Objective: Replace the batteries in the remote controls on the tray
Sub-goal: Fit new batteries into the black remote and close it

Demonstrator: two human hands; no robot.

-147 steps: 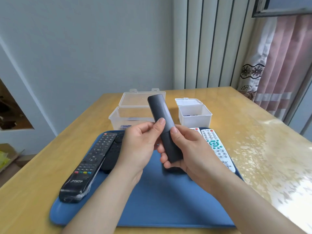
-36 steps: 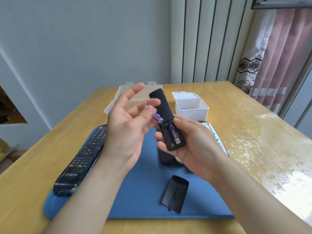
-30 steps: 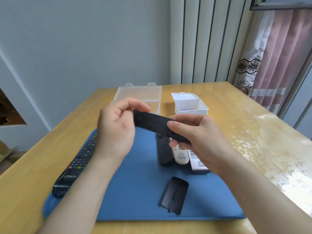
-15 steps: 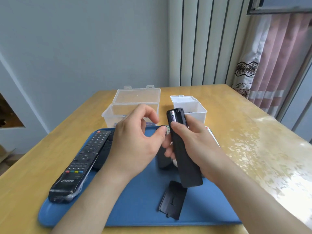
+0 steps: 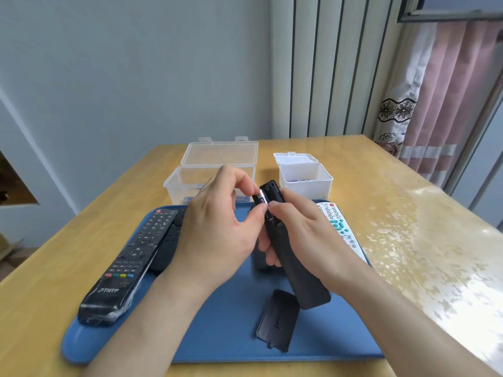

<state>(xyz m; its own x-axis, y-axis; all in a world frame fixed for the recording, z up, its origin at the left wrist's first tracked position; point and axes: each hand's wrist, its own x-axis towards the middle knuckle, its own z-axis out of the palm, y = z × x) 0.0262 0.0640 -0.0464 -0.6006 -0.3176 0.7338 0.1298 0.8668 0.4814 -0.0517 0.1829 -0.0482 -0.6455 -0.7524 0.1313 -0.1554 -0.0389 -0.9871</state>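
My right hand point(image 5: 302, 232) grips a slim black remote point(image 5: 296, 268) above the blue tray point(image 5: 217, 341), its open battery bay pointing away from me. My left hand point(image 5: 217, 227) pinches a battery point(image 5: 260, 199) at the top of that bay with thumb and forefinger. The remote's black battery cover point(image 5: 277, 319) lies loose on the tray near me. A long black remote in plastic wrap point(image 5: 128, 265) and another black one point(image 5: 168, 243) lie at the tray's left. A white remote point(image 5: 340, 227) lies at the right, and a further dark remote point(image 5: 260, 261) is mostly hidden under my hands.
Behind the tray stand a clear open box point(image 5: 212, 172) on the left and a smaller white open box point(image 5: 304, 175) on the right, each with small items inside. The wooden table point(image 5: 408, 213) extends right with a glossy surface. A curtain point(image 5: 449, 91) hangs at far right.
Over the last second my right hand turned the remote so its bay faces up and away. My left hand came in and now pinches a battery at the bay's top.
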